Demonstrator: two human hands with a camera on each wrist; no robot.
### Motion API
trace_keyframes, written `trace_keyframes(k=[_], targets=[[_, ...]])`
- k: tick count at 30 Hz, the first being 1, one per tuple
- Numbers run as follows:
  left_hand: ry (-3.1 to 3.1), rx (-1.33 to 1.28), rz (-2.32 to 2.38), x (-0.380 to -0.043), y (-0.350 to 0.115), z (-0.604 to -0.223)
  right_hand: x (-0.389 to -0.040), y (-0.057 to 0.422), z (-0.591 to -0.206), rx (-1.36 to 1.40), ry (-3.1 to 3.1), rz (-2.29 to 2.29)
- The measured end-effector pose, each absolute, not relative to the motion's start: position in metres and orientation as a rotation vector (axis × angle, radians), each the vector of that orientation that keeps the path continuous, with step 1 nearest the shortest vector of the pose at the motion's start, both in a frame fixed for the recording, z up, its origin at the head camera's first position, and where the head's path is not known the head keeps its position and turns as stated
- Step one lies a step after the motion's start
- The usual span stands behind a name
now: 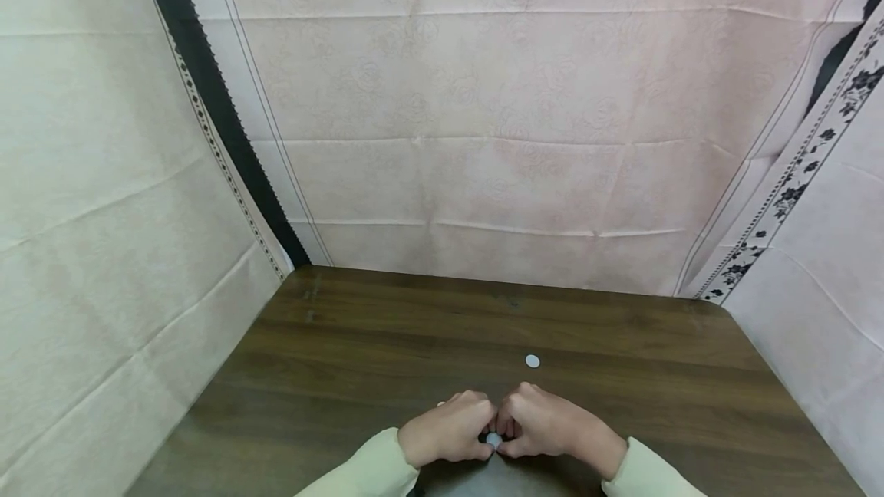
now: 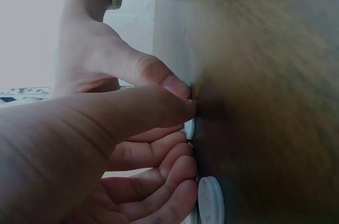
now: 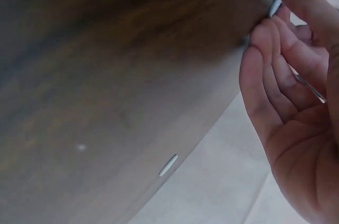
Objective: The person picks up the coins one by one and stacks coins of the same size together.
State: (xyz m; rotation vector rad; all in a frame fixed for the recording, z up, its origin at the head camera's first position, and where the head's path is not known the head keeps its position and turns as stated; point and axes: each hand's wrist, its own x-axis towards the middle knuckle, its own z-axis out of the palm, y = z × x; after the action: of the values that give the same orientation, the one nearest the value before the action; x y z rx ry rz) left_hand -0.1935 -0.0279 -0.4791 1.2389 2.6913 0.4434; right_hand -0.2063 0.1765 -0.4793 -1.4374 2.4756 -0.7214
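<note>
In the head view, both hands meet low in the middle of the brown wooden table. My left hand (image 1: 452,428) and my right hand (image 1: 542,422) have curled fingers and hold a small white disc (image 1: 493,439) between them. Both thumb tips meet at its near edge. Seen from the left wrist, the disc (image 2: 189,127) stands edge-on close to the wood, thumbs on one side and fingers on the other. The right wrist view shows the same disc (image 3: 274,6) at the right fingertips. A thicker white disc (image 2: 212,200) lies beside the left hand's outer fingers.
Farther back on the table (image 1: 387,328) lies another white disc (image 1: 532,360), slightly right of the hands. Pale patterned cloth (image 1: 483,98) hangs behind the table and along both sides. A floral border (image 1: 780,205) runs down the right cloth.
</note>
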Motion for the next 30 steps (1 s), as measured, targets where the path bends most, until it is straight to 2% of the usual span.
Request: trace_keyframes(k=[14, 22, 30], targets=[[2.748, 1.24, 0.325, -0.192, -0.024, -0.479, -0.226, 0.193, -0.458, -1.241, 2.461, -0.617], [2.732, 1.2, 0.333, -0.192, -0.025, -0.478, -0.248, 0.212, -0.447, -1.28, 2.52, -0.519], [2.751, 1.187, 0.322, -0.191, -0.025, -0.477, -0.271, 0.229, -0.44, -1.16, 2.595, -0.458]])
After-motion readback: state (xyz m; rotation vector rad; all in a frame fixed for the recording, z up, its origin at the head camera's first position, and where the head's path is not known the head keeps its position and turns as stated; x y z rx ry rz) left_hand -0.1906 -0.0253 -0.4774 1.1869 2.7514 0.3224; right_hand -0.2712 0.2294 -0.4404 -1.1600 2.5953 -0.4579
